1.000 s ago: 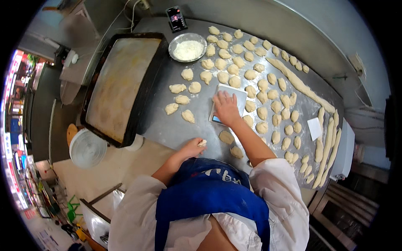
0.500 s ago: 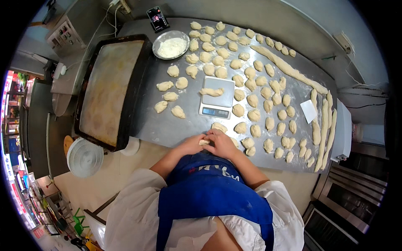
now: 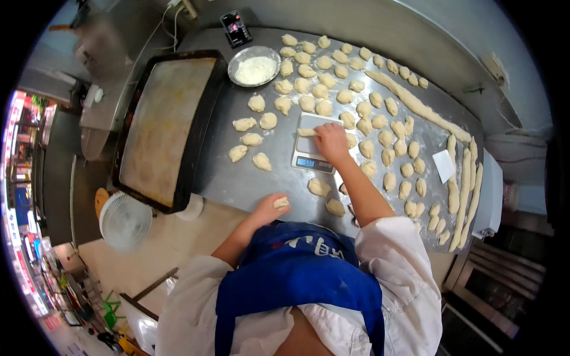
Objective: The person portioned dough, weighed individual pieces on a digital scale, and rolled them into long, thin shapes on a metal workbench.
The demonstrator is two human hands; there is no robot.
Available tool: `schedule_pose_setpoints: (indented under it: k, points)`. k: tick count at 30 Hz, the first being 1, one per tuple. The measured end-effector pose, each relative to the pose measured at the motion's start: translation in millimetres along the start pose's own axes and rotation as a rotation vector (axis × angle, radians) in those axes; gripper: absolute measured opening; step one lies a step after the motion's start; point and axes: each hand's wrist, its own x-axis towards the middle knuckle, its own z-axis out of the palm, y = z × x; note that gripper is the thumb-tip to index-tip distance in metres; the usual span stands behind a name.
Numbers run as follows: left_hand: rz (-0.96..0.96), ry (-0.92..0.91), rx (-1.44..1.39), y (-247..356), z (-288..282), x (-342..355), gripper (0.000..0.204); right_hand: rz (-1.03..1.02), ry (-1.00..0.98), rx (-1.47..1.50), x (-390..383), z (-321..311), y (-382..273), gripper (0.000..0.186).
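Dough, lumpy, sits in the left hand's curled grip; the right hand meets a rounded dough strip, grip unclear.

Grey wall, pale beige floor, bright signs far left

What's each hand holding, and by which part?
Left hand: small dough piece, exact hold unclear. Right hand: at the right end of the dough strip on the scale; grip unclear.
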Motion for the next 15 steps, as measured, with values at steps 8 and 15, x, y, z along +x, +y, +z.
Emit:
schedule_pose_setpoints:
  k: [8,15]
  points:
    - [-0.006,0.013,0.085,15,9,19,0.044,0.121,0.066,0.024,-29,-19,-3,0.035]
    - [0.127,-0.140,0.070,28,17,43,0.058,0.205,-0.299,0.556,-92,-50,-52,0.034]
